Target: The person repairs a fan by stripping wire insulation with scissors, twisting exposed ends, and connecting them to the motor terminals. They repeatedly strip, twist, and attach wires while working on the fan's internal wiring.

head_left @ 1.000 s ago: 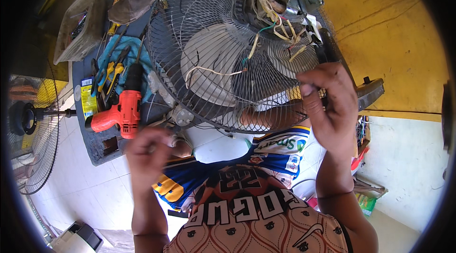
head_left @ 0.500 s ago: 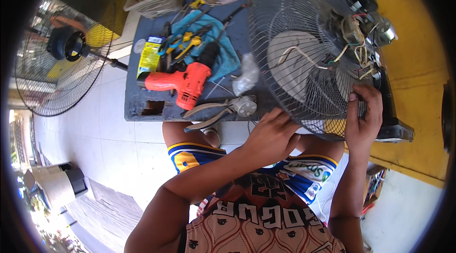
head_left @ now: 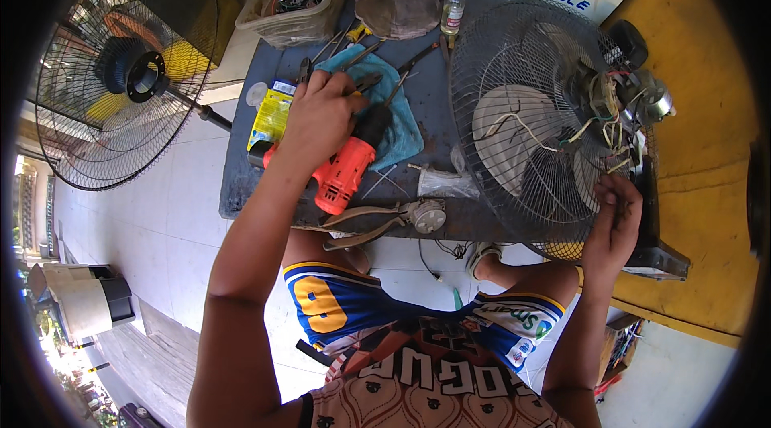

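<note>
My left hand (head_left: 323, 113) reaches over the tools on a blue cloth (head_left: 405, 135), its fingers curled down among pliers (head_left: 366, 82). What its fingertips grip is hidden. A red-orange cordless drill (head_left: 345, 175) lies beside and partly under my left wrist. At the right, my right hand (head_left: 617, 215) has its fingers pinched at a thin pale wire (head_left: 617, 166) below the exposed motor (head_left: 608, 99) of an electric fan. The fan's wire guard (head_left: 482, 147) leans over the table's right side, with its blades (head_left: 510, 135) inside.
Along the front table edge lie long-handled pliers (head_left: 365, 215), a round metal part (head_left: 426, 217) and a clear plastic bag (head_left: 446, 182). A tool bin (head_left: 281, 26), cap (head_left: 397, 12) and small bottle (head_left: 452, 12) stand farther back. Another fan (head_left: 132, 71) is at the left.
My left hand has moved from the guard's lower edge up and left onto the tools. My right fingers have closed at the wire. The view has shifted slightly.
</note>
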A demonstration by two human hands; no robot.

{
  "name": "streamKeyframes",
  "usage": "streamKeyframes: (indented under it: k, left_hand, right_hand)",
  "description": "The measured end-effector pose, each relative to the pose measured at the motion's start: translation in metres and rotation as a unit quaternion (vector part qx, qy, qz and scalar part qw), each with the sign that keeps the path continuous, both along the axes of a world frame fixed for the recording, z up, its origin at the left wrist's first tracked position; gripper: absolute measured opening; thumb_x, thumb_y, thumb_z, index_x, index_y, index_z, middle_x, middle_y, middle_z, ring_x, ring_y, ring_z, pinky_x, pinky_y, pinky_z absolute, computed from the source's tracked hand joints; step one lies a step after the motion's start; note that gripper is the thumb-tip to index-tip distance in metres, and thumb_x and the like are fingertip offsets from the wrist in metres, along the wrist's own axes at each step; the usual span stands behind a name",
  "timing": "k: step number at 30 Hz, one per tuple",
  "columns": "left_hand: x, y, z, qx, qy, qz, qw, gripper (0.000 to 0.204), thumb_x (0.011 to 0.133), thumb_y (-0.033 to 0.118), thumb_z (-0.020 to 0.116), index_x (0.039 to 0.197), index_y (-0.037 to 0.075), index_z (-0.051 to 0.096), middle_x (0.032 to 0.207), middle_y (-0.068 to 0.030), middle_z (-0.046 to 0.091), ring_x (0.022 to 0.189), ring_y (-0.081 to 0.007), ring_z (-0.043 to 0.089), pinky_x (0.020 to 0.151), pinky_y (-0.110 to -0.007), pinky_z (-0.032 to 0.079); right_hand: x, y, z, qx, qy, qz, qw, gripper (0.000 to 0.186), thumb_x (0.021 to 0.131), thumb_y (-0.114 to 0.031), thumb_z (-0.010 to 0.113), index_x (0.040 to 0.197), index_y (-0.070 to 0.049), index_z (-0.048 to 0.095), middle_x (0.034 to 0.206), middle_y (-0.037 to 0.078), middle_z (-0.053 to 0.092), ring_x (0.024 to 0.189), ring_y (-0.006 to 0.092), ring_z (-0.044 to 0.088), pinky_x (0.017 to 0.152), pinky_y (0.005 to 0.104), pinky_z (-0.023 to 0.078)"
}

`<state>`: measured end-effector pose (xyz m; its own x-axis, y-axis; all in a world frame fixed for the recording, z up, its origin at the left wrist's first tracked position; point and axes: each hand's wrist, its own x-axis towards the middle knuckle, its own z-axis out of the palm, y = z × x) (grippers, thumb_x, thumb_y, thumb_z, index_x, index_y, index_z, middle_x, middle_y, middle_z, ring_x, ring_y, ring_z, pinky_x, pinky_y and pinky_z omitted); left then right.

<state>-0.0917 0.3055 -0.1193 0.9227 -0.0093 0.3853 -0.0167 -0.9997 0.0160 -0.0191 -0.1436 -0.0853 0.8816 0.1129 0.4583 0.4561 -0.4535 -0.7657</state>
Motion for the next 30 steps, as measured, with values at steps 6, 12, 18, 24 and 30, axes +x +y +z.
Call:
streamKeyframes:
  k: [6, 12, 18, 24, 30]
  left_hand:
    - [0.025, 0.024, 0.015, -0.154, -0.031, -0.016, 0.987, 0.013, 0.096, 0.017, 0.074, 0.105, 0.009, 0.080, 0.102, -0.0101, 0.075, 0.102, -0.0322, 0.070, 0.089, -0.045, 0.055]
    - [-0.005, 0.043, 0.059, -0.330, -0.180, 0.103, 0.921, 0.022, 0.107, 0.022, 0.068, 0.111, 0.001, 0.073, 0.097, -0.0148, 0.076, 0.085, -0.0271, 0.072, 0.079, -0.038, 0.055]
    - [-0.038, 0.044, 0.038, -0.409, -0.142, 0.182, 0.883, 0.027, 0.115, 0.025, 0.058, 0.103, 0.001, 0.064, 0.085, 0.0016, 0.058, 0.081, -0.0076, 0.050, 0.074, -0.026, 0.044]
    - [-0.039, 0.032, 0.018, -0.387, -0.104, 0.162, 0.902, 0.022, 0.112, 0.022, 0.062, 0.107, 0.001, 0.068, 0.086, -0.0071, 0.066, 0.079, -0.0161, 0.059, 0.075, -0.032, 0.049]
    - [-0.019, 0.003, 0.024, -0.481, -0.087, 0.122, 0.864, 0.012, 0.109, 0.013, 0.067, 0.110, 0.002, 0.071, 0.091, -0.0020, 0.070, 0.085, -0.0096, 0.060, 0.077, -0.025, 0.049]
  right_hand:
    - [0.005, -0.007, 0.000, 0.043, 0.014, 0.029, 0.999, 0.032, 0.108, 0.002, 0.056, 0.140, 0.002, 0.055, 0.125, 0.015, 0.070, 0.113, 0.0203, 0.069, 0.102, 0.0332, 0.053]
    - [-0.012, -0.002, 0.010, -0.070, -0.080, -0.010, 0.994, 0.044, 0.103, 0.000, 0.064, 0.145, 0.002, 0.053, 0.129, 0.016, 0.065, 0.112, 0.0197, 0.067, 0.095, 0.0313, 0.052]
    - [-0.066, 0.037, 0.045, -0.082, 0.016, 0.422, 0.903, 0.039, 0.101, -0.017, 0.073, 0.138, -0.007, 0.065, 0.121, 0.008, 0.073, 0.112, 0.0144, 0.068, 0.094, 0.0324, 0.051]
    - [-0.088, 0.064, -0.126, -0.195, 0.590, 0.543, 0.565, 0.047, 0.109, -0.046, 0.061, 0.140, -0.011, 0.065, 0.132, 0.015, 0.070, 0.121, 0.0318, 0.068, 0.104, 0.0440, 0.053]
    - [-0.143, 0.071, -0.346, -0.390, 0.485, 0.535, 0.572, 0.051, 0.109, -0.049, 0.061, 0.138, -0.007, 0.065, 0.130, 0.019, 0.072, 0.122, 0.0352, 0.068, 0.105, 0.0440, 0.052]
